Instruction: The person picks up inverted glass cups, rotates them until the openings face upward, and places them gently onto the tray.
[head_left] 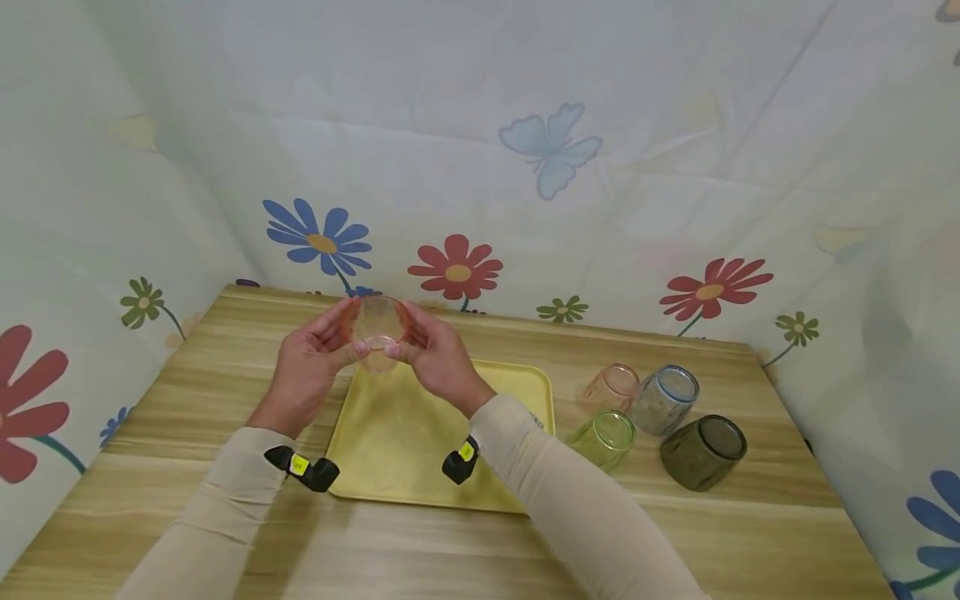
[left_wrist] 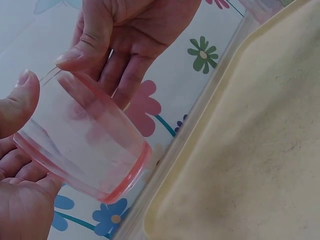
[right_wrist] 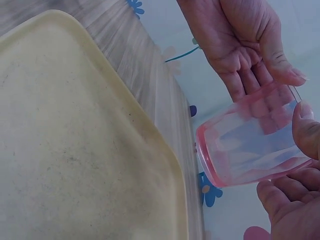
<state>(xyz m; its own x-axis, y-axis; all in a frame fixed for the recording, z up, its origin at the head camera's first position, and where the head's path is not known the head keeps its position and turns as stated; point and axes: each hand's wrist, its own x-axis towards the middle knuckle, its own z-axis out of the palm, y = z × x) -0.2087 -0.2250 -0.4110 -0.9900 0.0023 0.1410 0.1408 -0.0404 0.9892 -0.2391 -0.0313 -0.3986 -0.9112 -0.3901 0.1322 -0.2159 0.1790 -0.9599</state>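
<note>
Both hands hold a clear pink-tinted drinking glass [head_left: 380,321] in the air over the back edge of a yellow tray [head_left: 405,450]. My left hand [head_left: 303,358] grips its left side and my right hand [head_left: 442,358] its right side. In the left wrist view, both thumbs rest at the rim, with the fingers around the outside of the glass [left_wrist: 85,135]. Its thick pink base points away from the thumbs, as the right wrist view of the glass [right_wrist: 250,140] also shows. I see nothing inside it.
Right of the tray stand several more glasses: a pink one [head_left: 611,387], a blue-rimmed one [head_left: 666,400], a green one [head_left: 606,437] and a dark grey one [head_left: 705,452]. A flower-printed curtain [head_left: 420,167] borders the wooden table [head_left: 390,550] at the back and sides.
</note>
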